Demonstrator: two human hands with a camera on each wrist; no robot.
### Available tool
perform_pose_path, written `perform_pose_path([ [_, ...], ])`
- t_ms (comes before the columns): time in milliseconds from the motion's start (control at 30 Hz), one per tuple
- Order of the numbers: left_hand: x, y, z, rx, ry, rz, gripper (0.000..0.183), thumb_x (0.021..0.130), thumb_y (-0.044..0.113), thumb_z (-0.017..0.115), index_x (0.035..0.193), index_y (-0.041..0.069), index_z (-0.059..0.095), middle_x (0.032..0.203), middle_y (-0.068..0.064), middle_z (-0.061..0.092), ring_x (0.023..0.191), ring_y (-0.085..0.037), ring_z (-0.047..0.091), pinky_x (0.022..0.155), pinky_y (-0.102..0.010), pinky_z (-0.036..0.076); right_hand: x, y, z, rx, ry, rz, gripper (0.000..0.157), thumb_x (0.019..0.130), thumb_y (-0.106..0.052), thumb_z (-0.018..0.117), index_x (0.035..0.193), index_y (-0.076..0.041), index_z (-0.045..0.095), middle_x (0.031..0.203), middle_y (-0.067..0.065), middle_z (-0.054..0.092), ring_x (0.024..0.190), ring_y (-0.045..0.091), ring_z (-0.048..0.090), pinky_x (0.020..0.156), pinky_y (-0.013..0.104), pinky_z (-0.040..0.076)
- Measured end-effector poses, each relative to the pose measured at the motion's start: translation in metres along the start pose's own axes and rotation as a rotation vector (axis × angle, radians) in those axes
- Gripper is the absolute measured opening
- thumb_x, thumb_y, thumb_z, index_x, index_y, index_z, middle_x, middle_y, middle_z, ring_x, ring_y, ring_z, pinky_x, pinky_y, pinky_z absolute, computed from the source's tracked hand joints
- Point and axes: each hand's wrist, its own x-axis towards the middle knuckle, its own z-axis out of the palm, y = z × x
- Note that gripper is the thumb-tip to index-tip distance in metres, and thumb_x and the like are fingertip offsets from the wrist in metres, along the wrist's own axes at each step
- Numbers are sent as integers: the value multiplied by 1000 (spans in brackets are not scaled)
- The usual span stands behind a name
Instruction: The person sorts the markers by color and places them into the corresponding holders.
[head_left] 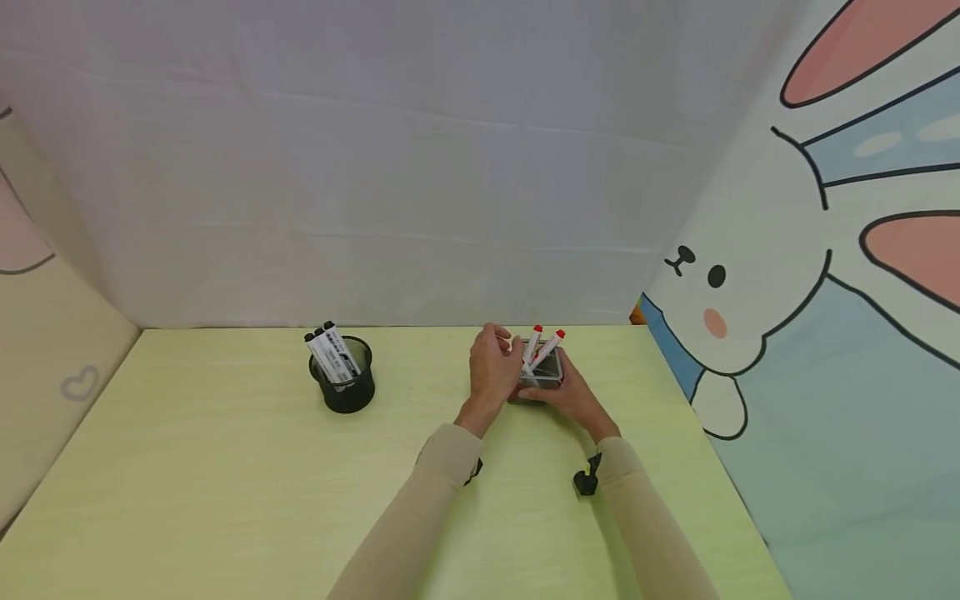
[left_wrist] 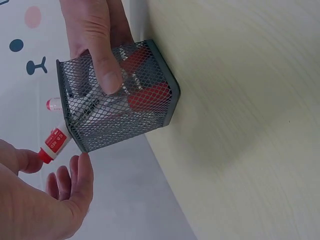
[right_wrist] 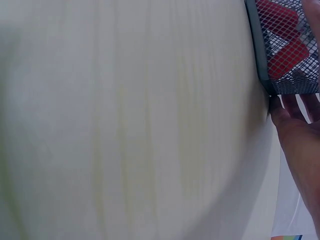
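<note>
A square black mesh pen holder (head_left: 551, 384) stands at the back right of the table, held from the right by my right hand (head_left: 573, 396). In the left wrist view my right thumb (left_wrist: 106, 70) lies across the mesh side. Two white markers with red ends, one upright (head_left: 532, 343) and one slanted (head_left: 550, 348), stick out of the holder. My left hand (head_left: 493, 367) is at the holder's left, its fingers loosely bent near the rim and the thumb close to the slanted marker's red end. Red shapes (right_wrist: 287, 57) show through the mesh low down.
To the left stands a round black pen cup (head_left: 351, 395) with several white, black-capped markers (head_left: 333, 354) leaning in it. Behind the pale table (head_left: 225, 483) hangs a white cloth (head_left: 360, 167); a rabbit-patterned panel (head_left: 750, 333) borders the right side.
</note>
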Motion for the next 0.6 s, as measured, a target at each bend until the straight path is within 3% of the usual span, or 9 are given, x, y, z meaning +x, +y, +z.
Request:
perform_pose_path([
  [333,-1,-1,-2,-3,-2,-12,17,100,20,64,101,3,63,91,-11,64,83,-23,61,74,-37,51,1,-2,1,-12,-7,10,90,85,-14,86,156,-7,31,150,19,47,137,34,45,114,53,34],
  [600,-2,0,-3,-6,3,-6,19,101,22,62,103,3,64,98,-16,65,93,-31,61,79,-41,49,-1,0,-2,-24,-5,23,90,85,-18,87,155,-8,32,151,18,47,137,34,45,114,54,34],
])
